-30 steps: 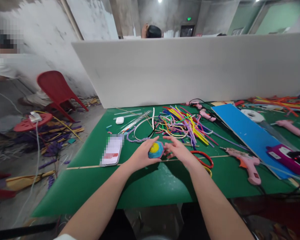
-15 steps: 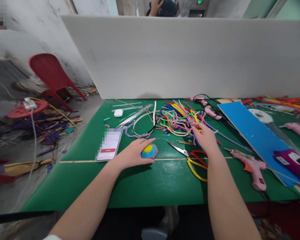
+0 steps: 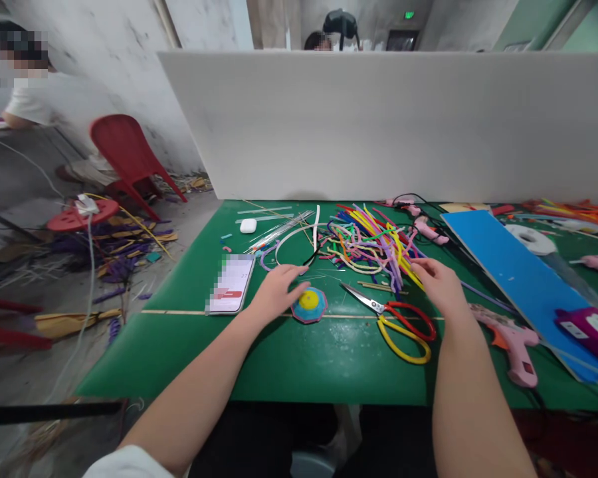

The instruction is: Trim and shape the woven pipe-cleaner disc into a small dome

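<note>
1. The small round coiled disc, yellow in the middle with blue and pink rims (image 3: 309,304), lies flat on the green bench (image 3: 299,365), which frees both hands.
2. The left hand (image 3: 278,292) rests palm-down just beside the disc's left edge, fingers spread and loose, grasping nothing; whether it touches the disc I cannot tell.
3. The right hand (image 3: 441,285) is well to the disc's right, fingers loosely curled at the edge of the tangled pile of coloured pipe cleaners (image 3: 371,242); it looks empty.
4. The red-and-yellow-handled scissors (image 3: 396,320) lie open between disc and right hand, within easy reach.
5. A phone (image 3: 232,292) lies left of the left hand; a pink glue gun (image 3: 511,335) sits right of the right forearm.
</note>
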{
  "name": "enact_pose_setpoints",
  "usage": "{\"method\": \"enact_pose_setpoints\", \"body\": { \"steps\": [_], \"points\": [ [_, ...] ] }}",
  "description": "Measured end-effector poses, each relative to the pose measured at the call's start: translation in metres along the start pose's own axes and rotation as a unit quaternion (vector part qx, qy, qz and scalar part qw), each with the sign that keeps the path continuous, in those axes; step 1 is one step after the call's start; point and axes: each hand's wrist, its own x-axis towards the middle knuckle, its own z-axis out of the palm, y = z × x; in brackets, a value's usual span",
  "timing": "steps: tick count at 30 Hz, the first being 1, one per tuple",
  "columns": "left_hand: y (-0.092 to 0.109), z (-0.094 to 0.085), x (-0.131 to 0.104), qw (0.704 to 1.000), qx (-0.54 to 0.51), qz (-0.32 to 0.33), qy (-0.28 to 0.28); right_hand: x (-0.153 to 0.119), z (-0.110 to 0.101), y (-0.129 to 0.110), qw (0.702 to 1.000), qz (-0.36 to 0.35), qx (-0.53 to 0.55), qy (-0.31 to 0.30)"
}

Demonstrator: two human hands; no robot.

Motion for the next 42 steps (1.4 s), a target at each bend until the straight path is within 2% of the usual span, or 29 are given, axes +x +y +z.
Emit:
{"method": "enact_pose_setpoints", "body": {
  "steps": [2, 4, 7, 13, 19, 22, 26, 30, 36, 42],
  "points": [
    [-0.013, 0.000, 0.003, 0.996, 0.035, -0.045, 0.075, 0.001, 0.000, 0.004, 1.000, 0.003, -0.009, -0.028],
    [-0.025, 0.001, 0.006, 0.990, 0.073, -0.066, 0.101, 0.002, 0.001, 0.010, 0.998, 0.011, -0.009, -0.065],
    [-0.033, 0.006, 0.008, 0.990, 0.090, -0.064, 0.092, 0.003, 0.003, 0.016, 0.996, 0.022, 0.007, -0.088],
    [-0.032, 0.014, 0.009, 0.992, 0.112, -0.037, 0.047, 0.003, 0.004, 0.011, 0.994, 0.057, 0.026, -0.095],
    [-0.036, 0.017, 0.009, 0.989, 0.132, -0.048, 0.051, 0.004, 0.005, 0.007, 0.994, 0.071, -0.027, -0.083],
    [-0.034, 0.016, 0.009, 0.989, 0.124, -0.048, 0.070, 0.004, 0.011, 0.002, 0.993, 0.059, -0.044, -0.091],
    [-0.029, 0.014, 0.008, 0.987, 0.101, -0.024, 0.126, 0.004, 0.026, -0.009, 0.991, 0.034, -0.094, -0.089],
    [-0.030, 0.012, 0.009, 0.979, 0.119, -0.007, 0.165, 0.004, 0.037, -0.016, 0.984, 0.030, -0.155, -0.084],
    [-0.029, 0.014, 0.009, 0.984, 0.119, -0.003, 0.136, 0.001, 0.042, -0.022, 0.972, 0.046, -0.211, -0.090],
    [-0.022, 0.014, 0.007, 0.986, 0.080, -0.004, 0.144, -0.002, 0.047, -0.027, 0.969, 0.045, -0.231, -0.069]
  ]
}}
